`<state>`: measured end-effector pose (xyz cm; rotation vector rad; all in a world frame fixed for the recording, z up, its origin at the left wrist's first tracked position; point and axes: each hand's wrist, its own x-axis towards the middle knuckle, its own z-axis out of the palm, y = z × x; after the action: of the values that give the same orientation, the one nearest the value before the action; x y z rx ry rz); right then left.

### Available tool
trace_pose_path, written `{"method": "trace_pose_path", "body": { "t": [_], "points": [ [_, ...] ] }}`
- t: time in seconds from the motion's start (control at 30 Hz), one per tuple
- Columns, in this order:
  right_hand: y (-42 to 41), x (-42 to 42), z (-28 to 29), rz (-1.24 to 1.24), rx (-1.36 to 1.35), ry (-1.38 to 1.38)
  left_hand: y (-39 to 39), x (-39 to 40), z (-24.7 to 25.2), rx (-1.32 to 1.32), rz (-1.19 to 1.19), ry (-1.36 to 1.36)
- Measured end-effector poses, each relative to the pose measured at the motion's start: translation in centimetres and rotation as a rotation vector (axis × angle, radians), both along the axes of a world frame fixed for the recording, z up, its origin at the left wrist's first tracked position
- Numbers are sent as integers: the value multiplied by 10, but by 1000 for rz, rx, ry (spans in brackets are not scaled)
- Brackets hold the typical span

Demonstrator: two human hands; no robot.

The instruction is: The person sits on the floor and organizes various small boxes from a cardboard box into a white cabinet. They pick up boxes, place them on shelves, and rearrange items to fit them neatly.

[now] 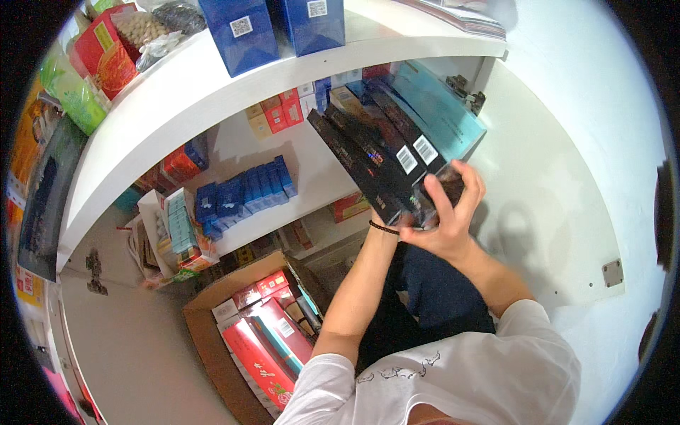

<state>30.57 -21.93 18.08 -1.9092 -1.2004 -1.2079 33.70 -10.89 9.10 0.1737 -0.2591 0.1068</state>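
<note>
Several long, black, glossy cartons (366,154) lie side by side, tilted, at the right of the cabinet opening. Two of them bear white barcode labels. My right hand (451,226) grips their near end, its thumb and fingers spread over the corner. Most of my left hand (377,218) is hidden under the cartons; only the part by the wrist shows, above a dark bead bracelet (383,227). The hidden fingers' hold cannot be seen. Just behind the black cartons stands a large light-blue box (438,114), against the right side of the cabinet.
Blue packs (244,188) stand in a row on the white shelf (313,180). Left of them is an open carton of small packs (180,228). Below, a cardboard box (204,340) holds red and teal cartons. Cabinet doors (552,212) flank the opening; blue boxes (241,37) top the counter.
</note>
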Motion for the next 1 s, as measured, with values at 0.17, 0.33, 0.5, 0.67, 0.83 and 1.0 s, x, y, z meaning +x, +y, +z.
{"method": "trace_pose_path", "body": {
  "t": [0.17,0.33,0.5,0.67,0.83,1.0],
  "points": [
    [-13,-15,-21,148,172,52,4,-25,16,-174,75,-4],
    [1,-41,-43,211,150,237,49,-59,-2,-106,218,40],
    [46,-60,-44,401,136,451,78,-98,-11,-57,398,77],
    [61,-64,-53,418,83,562,92,-126,-17,56,604,225],
    [66,-49,-38,457,71,777,98,-114,19,52,563,350],
    [125,-29,-12,547,154,811,142,-108,45,131,638,286]
  ]
}}
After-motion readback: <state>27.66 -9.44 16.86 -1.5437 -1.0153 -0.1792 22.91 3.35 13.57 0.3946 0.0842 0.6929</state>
